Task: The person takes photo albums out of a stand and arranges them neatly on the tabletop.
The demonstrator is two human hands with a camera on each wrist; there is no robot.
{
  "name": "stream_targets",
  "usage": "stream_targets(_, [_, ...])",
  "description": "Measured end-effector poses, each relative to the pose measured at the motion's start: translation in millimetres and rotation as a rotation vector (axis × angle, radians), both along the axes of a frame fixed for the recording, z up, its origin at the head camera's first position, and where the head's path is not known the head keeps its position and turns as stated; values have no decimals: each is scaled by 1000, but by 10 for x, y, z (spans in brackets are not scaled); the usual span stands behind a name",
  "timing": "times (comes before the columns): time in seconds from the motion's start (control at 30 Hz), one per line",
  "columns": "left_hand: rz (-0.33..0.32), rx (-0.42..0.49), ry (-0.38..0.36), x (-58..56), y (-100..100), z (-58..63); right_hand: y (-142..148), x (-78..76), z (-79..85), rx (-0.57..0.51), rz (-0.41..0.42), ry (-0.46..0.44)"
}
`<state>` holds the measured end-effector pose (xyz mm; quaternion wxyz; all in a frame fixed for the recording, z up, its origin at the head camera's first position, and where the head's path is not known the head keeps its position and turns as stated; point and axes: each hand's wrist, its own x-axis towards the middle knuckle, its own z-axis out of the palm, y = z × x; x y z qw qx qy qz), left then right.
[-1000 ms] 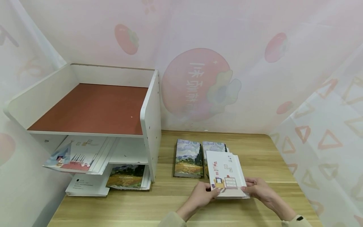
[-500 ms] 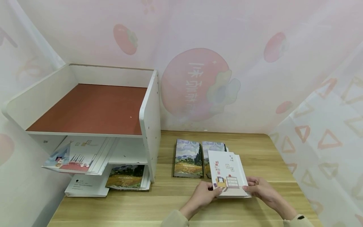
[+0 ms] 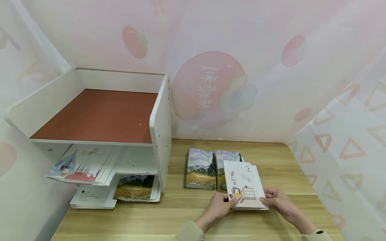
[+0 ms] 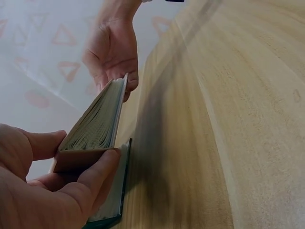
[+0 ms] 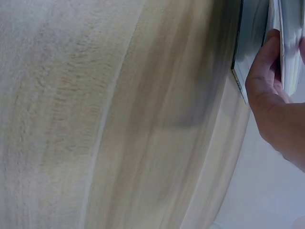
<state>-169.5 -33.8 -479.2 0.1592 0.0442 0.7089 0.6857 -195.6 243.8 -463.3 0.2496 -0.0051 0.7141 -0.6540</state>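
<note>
Both hands hold a white photo album [image 3: 251,177] with a drawing of an armchair and drawers on its cover. My left hand [image 3: 218,205] pinches its near left corner, thumb on top. At the near right corner my right hand [image 3: 280,204] grips it the same way. In the left wrist view the album's page edges [image 4: 97,119] fan out between the two hands. It overlaps a landscape-painting album [image 3: 228,156] on the table, partly hidden beneath. The left wrist view shows the lower album's edge [image 4: 119,195] under my left fingers. Another landscape album [image 3: 200,169] lies to its left.
On the left stands a white shelf unit [image 3: 161,140] with a red-brown top board [image 3: 102,115]. White albums [image 3: 87,164] lean out of its upper compartment. Below are a white album [image 3: 93,197] and a landscape one [image 3: 134,188]. A printed cloth [image 3: 265,100] hangs behind the wooden table [image 3: 135,224].
Both hands have shifted slightly to the right with the white photo album, still gripping it. The other albums have stayed in place.
</note>
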Motion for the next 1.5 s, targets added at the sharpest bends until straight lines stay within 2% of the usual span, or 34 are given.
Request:
stream_targets(0.23, [1, 64, -53, -12, 45, -66, 35, 2, -49, 26, -29, -14])
stream_targets(0.37, [1, 75, -56, -22, 51, -121, 22, -2, -63, 38, -37, -12])
stream_targets(0.63, [-8, 40, -42, -42, 79, -158, 36, -6, -99, 61, -53, -8])
stream_targets(0.9, [-1, 28, -71, -155, 278, -161, 190, -66, -125, 88, -82, -19])
stream_targets(1.17, [-21, -27, -35, -277, 384, -113, 305, -135, -161, 4, -109, -106])
stream_targets(1.3, [-21, -77, 0, -322, 455, -106, 377, -171, -198, -20, -105, -107])
stream_targets(1.4, [-31, -105, -6, -355, 530, -103, 453, -193, -209, -32, -94, -101])
stream_targets(1.5, [-70, -107, -15, -396, 589, -90, 529, -234, -204, -42, -68, -89])
